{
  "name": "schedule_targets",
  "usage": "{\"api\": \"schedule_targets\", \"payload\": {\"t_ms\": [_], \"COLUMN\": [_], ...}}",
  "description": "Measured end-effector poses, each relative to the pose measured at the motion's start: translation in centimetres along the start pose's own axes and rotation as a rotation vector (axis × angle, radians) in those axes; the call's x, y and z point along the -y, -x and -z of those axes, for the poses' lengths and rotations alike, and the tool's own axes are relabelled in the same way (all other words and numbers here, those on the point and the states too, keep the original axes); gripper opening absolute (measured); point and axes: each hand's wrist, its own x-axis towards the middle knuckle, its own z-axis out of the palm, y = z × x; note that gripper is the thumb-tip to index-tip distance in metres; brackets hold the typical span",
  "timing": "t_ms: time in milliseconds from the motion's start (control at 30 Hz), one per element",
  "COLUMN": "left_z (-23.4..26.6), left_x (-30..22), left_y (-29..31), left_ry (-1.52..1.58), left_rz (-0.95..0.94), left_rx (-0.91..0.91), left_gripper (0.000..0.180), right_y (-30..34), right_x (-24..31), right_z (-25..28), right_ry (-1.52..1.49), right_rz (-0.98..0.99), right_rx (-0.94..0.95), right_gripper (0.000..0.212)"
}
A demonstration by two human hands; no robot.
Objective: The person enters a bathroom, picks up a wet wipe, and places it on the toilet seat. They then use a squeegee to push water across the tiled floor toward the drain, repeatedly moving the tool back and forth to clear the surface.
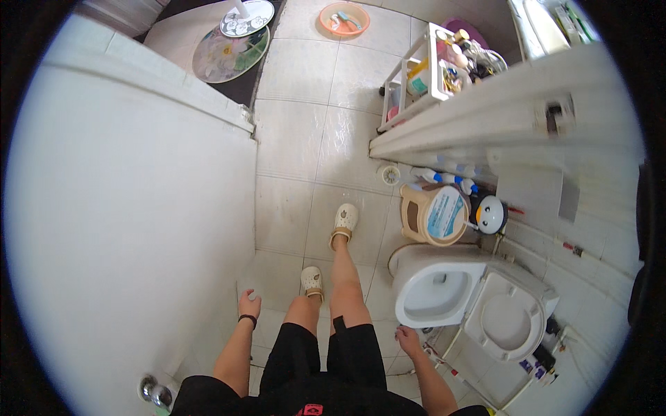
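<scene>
My left hand point(250, 304), with a dark band at its wrist, hangs beside my left leg near the white wall or door panel point(139, 229). Its fingers curl loosely, thumb apart, with nothing in them. Low on the right, my right hand point(408, 338) hangs just in front of the toilet bowl point(436, 298). Its fingers are loosely bent and no object shows in them. The toilet's seat and lid point(508, 315) are raised. My feet, in cream clogs point(345, 220), stand on the tiled floor point(288, 145), the right one ahead.
Beyond the toilet stand a beige bin point(420, 215), a penguin-shaped container point(491, 213) and spray bottles point(444, 178). A floor drain point(390, 175) lies near them. Farther off are a white cart point(433, 69) with toiletries, an orange basin point(344, 19) and a round mat point(232, 55). A doorknob point(156, 392) is lower left.
</scene>
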Motion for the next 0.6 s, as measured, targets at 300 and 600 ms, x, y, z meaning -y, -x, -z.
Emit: {"api": "schedule_targets", "payload": {"t_ms": [300,600], "left_z": [3.1,9.2], "left_x": [-26.8,-39.5], "left_y": [-5.4,-18.6], "left_ry": [0.369,0.363], "left_rz": [-0.011,-0.115], "left_rx": [0.053,-0.030], "left_gripper": [0.033,0.033], "right_y": [-16.2,-33.8], "right_x": [24.4,54.8], "right_z": [4.3,3.7], "right_ry": [0.326,0.151], "right_rz": [0.256,0.331], "right_rx": [-0.256,-0.155], "right_gripper": [0.020,0.026]}}
